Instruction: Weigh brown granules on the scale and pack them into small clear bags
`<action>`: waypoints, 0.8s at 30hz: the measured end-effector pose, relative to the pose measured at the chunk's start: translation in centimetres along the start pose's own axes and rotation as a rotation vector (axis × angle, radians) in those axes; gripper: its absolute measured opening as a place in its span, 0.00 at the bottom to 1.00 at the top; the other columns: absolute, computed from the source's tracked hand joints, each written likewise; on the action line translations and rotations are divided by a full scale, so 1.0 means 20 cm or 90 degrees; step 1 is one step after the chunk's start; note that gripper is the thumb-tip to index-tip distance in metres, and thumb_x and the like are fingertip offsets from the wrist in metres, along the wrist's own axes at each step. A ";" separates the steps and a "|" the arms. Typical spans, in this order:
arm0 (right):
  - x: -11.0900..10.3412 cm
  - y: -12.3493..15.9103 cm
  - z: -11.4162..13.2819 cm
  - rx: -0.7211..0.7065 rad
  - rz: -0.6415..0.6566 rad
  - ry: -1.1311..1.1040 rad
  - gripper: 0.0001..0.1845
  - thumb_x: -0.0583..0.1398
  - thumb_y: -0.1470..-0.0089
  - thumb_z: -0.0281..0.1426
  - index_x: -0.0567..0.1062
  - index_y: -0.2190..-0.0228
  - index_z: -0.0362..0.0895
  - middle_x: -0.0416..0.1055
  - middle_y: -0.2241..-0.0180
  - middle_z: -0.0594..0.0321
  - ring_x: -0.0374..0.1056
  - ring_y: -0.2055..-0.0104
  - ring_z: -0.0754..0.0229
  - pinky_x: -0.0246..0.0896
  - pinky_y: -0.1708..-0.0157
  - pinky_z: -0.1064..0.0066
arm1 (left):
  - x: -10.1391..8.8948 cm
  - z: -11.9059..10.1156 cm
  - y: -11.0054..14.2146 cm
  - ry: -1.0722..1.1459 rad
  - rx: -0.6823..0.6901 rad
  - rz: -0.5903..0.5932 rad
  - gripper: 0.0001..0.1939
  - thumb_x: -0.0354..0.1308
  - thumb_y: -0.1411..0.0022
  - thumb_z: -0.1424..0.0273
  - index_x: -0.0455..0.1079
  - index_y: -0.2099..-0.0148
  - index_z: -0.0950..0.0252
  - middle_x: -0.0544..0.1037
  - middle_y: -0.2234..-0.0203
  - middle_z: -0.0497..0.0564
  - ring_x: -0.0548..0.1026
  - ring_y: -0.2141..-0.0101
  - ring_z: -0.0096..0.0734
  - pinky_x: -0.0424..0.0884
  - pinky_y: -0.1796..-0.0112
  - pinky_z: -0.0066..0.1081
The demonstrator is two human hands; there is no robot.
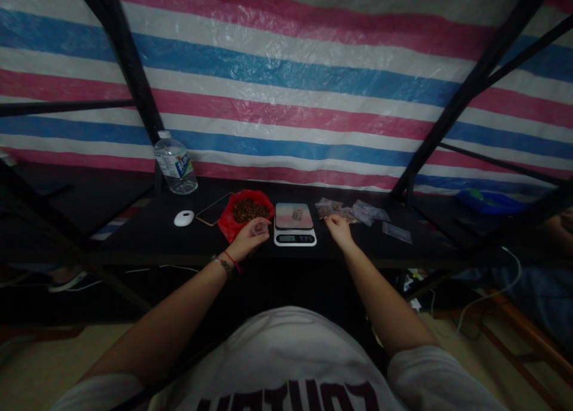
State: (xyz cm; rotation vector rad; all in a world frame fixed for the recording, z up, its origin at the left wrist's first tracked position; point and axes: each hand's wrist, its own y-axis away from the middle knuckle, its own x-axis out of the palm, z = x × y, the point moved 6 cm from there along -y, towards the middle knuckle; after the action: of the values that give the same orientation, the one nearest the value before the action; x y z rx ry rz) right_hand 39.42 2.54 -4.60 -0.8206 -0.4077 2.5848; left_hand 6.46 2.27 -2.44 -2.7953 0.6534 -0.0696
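My left hand (249,239) is closed around a small clear plastic bag (259,227), in front of a red plastic bag (229,215) that is open and full of small brown pieces (249,209). A white kitchen scale (294,239) stands between my two hands, with a small pale object (296,212) on its plate. My right hand (339,232) has its fingers drawn together at the near edge of several small clear bags (330,206), some with brown contents. Whatever its fingertips pinch, if anything, is hidden.
A large clear bottle (176,165) and a white oval device (184,218) stand to the left on the black table (147,232). A flat clear bag (397,232) lies at the right. Dark metal posts (430,142) flank a striped sheet (286,88). Farther right is a blue tray (490,203).
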 end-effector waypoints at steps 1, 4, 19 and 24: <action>0.01 0.00 0.01 -0.008 0.008 0.016 0.21 0.55 0.49 0.45 0.60 0.84 0.45 0.54 0.84 0.70 0.52 0.78 0.64 0.45 0.75 0.71 | 0.00 0.00 0.00 0.011 0.004 0.003 0.23 0.66 0.51 0.64 0.67 0.54 0.65 0.69 0.72 0.46 0.67 0.70 0.27 0.61 0.67 0.27; 0.02 0.01 0.02 -0.017 0.014 0.036 0.21 0.55 0.49 0.45 0.60 0.84 0.45 0.55 0.84 0.70 0.53 0.78 0.64 0.45 0.75 0.71 | 0.01 -0.01 0.00 0.027 0.017 0.015 0.25 0.67 0.52 0.63 0.66 0.53 0.66 0.69 0.71 0.46 0.66 0.69 0.27 0.61 0.66 0.27; 0.02 0.01 0.00 -0.008 0.004 0.017 0.20 0.55 0.49 0.45 0.63 0.83 0.45 0.58 0.84 0.69 0.56 0.77 0.63 0.50 0.73 0.71 | 0.03 -0.03 0.01 -0.164 0.037 0.060 0.24 0.61 0.46 0.55 0.62 0.53 0.64 0.71 0.68 0.48 0.69 0.69 0.28 0.64 0.67 0.29; 0.05 -0.04 0.12 -0.071 -0.008 -0.025 0.16 0.56 0.49 0.44 0.74 0.73 0.44 0.72 0.72 0.61 0.67 0.68 0.57 0.60 0.64 0.66 | 0.03 -0.05 0.02 -0.274 0.068 0.025 0.24 0.61 0.45 0.57 0.62 0.51 0.64 0.73 0.66 0.49 0.72 0.66 0.31 0.67 0.63 0.31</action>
State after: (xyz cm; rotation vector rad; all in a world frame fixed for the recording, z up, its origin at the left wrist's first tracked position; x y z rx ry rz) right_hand 37.38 3.31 -2.83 -0.8029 -0.5702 2.5897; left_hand 6.81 1.43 -1.62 -2.5699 0.5746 0.4759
